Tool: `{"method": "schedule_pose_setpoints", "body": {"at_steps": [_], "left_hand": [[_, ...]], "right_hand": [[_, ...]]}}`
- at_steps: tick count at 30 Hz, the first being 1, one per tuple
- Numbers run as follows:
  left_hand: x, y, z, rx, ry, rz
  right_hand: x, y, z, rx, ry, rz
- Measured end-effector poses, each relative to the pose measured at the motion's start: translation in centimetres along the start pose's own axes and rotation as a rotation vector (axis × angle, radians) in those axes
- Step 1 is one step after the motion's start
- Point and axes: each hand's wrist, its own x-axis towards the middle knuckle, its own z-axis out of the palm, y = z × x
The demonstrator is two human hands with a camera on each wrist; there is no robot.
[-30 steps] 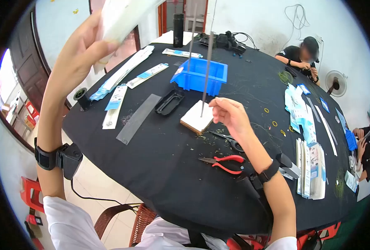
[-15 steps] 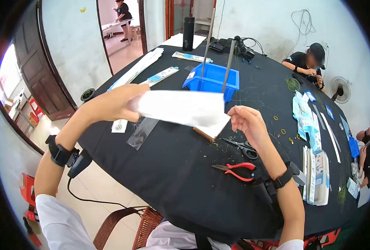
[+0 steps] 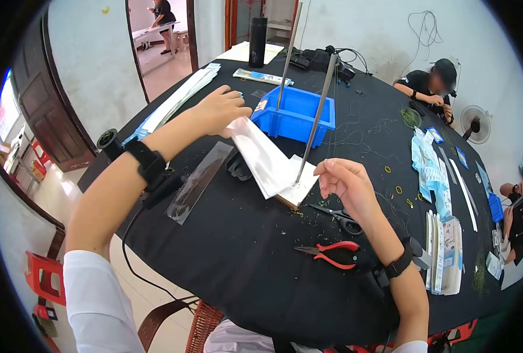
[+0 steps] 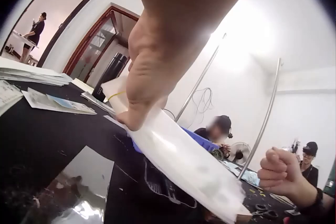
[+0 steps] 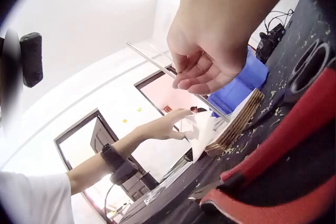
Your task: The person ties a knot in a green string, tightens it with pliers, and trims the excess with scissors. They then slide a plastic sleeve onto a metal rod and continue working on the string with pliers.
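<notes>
Left hand (image 3: 221, 110) is pinching one end of a long, flat, glossy white plastic packet (image 3: 262, 157), so that grip is clamping on it. A thin yellow rubber band (image 4: 116, 95) is circling the packet near the held end. The packet is slanting down over the black cloth-covered bench (image 3: 255, 270), its far end overlapping the white-topped wooden block (image 3: 306, 187); can't tell if they're touching. A slim grey metal rod (image 3: 317, 116) is rising from that block.

Right hand (image 3: 348, 181) is hovering just beside the rod, fingers curling in, thumb near the index finger. Can't tell if that grip is pinching anything thin.

Open blue plastic bin (image 3: 290, 130) is sitting behind the block, black-handled scissors (image 3: 348, 225) and red-handled pliers (image 3: 317, 250) are lying nearer the person.
</notes>
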Motion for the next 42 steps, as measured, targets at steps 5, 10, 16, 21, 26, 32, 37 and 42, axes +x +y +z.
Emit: {"method": "schedule_pose_setpoints", "body": {"at_steps": [5,10,16,21,26,32,37,42], "left_hand": [[0.5,1.8,2.2,-0.082,0.145,-0.135],[0.5,6.5,-1.0,-0.319,0.023,-0.745],[-1.1,6.2,0.8,-0.813,0.046,-0.840],[-0.4,8.2,-0.7,-0.686,-0.090,-1.085],[-1.1,8.1,0.7,-0.990,0.166,-1.089],[-1.3,9.5,-2.3,-0.748,0.140,-1.061],[-1.3,10.1,-1.2,-1.209,0.320,-1.019],[-1.4,11.5,-1.0,-1.174,0.363,-0.949]], "right_hand": [[0.0,0.1,0.6,-0.023,-0.021,0.010],[0.1,0.4,0.9,-0.028,-0.049,0.005],[0.0,0.6,1.1,-0.004,-0.056,-0.006],[0.1,0.8,1.3,0.022,-0.052,-0.008],[0.1,1.1,1.5,0.044,-0.048,-0.005],[0.2,1.3,1.9,0.076,-0.053,-0.010],[0.2,1.4,2.0,0.086,-0.058,-0.014],[0.2,1.4,2.2,0.097,-0.057,-0.008]]}}
